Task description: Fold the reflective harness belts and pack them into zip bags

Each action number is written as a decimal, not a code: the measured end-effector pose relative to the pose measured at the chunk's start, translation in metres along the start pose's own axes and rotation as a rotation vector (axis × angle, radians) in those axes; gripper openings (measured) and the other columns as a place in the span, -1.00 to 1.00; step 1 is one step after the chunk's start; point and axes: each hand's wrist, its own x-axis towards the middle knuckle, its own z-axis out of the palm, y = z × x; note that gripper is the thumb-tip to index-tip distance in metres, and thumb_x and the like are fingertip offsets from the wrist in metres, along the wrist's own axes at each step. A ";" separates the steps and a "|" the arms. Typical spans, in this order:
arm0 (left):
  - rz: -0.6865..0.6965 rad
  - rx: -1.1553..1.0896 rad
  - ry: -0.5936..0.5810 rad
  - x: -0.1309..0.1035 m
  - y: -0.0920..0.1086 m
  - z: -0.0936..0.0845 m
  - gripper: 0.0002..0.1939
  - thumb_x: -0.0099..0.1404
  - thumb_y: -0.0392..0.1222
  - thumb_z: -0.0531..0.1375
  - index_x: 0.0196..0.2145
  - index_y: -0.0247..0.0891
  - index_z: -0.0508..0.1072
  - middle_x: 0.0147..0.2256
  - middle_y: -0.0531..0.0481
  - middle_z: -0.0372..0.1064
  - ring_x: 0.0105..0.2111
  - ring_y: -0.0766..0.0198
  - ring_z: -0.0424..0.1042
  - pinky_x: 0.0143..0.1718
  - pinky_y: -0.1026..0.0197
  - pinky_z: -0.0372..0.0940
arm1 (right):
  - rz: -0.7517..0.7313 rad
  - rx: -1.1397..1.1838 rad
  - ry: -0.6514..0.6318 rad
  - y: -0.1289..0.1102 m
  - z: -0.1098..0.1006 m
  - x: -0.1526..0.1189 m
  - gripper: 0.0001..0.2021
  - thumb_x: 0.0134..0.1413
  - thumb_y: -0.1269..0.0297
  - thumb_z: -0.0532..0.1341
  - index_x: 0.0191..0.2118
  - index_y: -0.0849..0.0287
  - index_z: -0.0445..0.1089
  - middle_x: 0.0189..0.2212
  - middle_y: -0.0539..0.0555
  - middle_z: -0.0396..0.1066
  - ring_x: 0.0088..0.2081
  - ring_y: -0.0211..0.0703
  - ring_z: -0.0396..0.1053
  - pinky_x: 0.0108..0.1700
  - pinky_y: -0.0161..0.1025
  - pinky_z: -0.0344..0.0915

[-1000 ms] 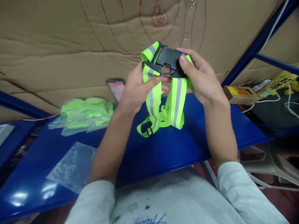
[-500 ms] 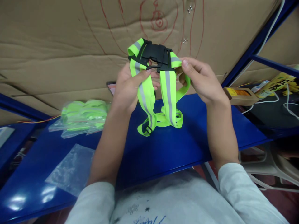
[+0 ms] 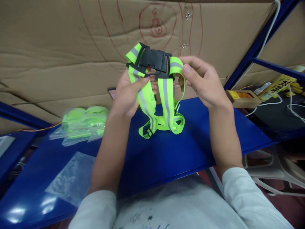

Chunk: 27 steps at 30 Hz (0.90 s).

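Observation:
A neon yellow-green reflective strap harness (image 3: pixel 168 98) with grey stripes hangs from both hands, its lower loops resting on the blue table (image 3: pixel 152 159). At its top sits a fastened black plastic buckle (image 3: pixel 154 62). My left hand (image 3: pixel 130 90) is closed on the harness at the buckle's left end, thumb on the strap, other fingers partly hidden behind. My right hand (image 3: pixel 199 78) pinches the strap just right of the buckle, where it bends into a loop. A small black slider (image 3: pixel 149 132) shows on the lower left strap.
Bagged neon straps (image 3: pixel 84 122) lie at the table's back left, with a flat clear plastic bag (image 3: pixel 72 178) nearer me. A cardboard box (image 3: pixel 244 98) and white cables stand at the right. Behind rises a cardboard panel (image 3: pixel 47 47) with red marker lines.
The buckle has tilted and shifted slightly left and down in view. The strap by my right hand now bows up into a rounder loop, its hanging part turned edge-on.

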 end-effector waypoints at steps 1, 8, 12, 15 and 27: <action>-0.021 -0.018 -0.026 0.000 0.001 0.000 -0.72 0.22 -0.15 0.41 -0.11 -0.13 0.51 -0.15 -0.02 0.59 0.09 -0.11 0.56 0.01 -0.06 0.56 | 0.014 0.016 0.015 -0.002 0.000 0.000 -0.53 0.21 -0.27 0.30 -0.01 -0.02 0.55 -0.13 0.06 0.58 -0.17 -0.13 0.54 -0.23 -0.22 0.49; -0.180 -0.075 -0.081 -0.003 0.012 0.005 -0.79 0.27 -0.14 0.36 -0.15 -0.20 0.55 -0.08 -0.07 0.60 0.21 -0.15 0.47 0.21 -0.11 0.48 | 0.210 0.143 -0.090 -0.006 0.002 -0.005 -0.55 0.24 -0.23 0.28 -0.02 0.03 0.57 -0.20 0.00 0.58 -0.25 -0.20 0.56 -0.30 -0.31 0.46; -0.216 -0.095 -0.113 -0.003 0.008 0.007 -0.84 0.27 -0.17 0.35 -0.19 -0.23 0.57 -0.16 -0.06 0.61 0.18 -0.12 0.50 0.19 -0.08 0.49 | 0.245 0.239 -0.201 -0.005 0.004 -0.009 -0.57 0.27 -0.15 0.29 0.02 0.08 0.55 -0.27 -0.06 0.51 -0.30 -0.25 0.53 -0.29 -0.31 0.46; -0.204 -0.081 -0.113 -0.003 0.006 0.004 -0.83 0.24 -0.16 0.35 -0.19 -0.20 0.58 -0.17 -0.04 0.63 0.15 -0.10 0.52 0.15 -0.06 0.52 | 0.195 0.274 -0.261 -0.005 0.004 -0.008 -0.57 0.22 -0.16 0.33 -0.05 0.12 0.56 -0.28 -0.06 0.49 -0.27 -0.27 0.52 -0.23 -0.31 0.48; -0.024 0.074 -0.093 -0.003 0.027 -0.012 -0.69 0.11 -0.04 0.49 -0.18 -0.03 0.60 0.05 0.07 0.58 0.28 -0.16 0.39 0.20 -0.14 0.48 | 0.111 0.143 -0.117 -0.004 0.018 -0.005 -0.65 0.23 -0.04 0.36 -0.14 0.18 0.50 -0.31 -0.04 0.50 -0.19 -0.16 0.56 -0.12 -0.20 0.53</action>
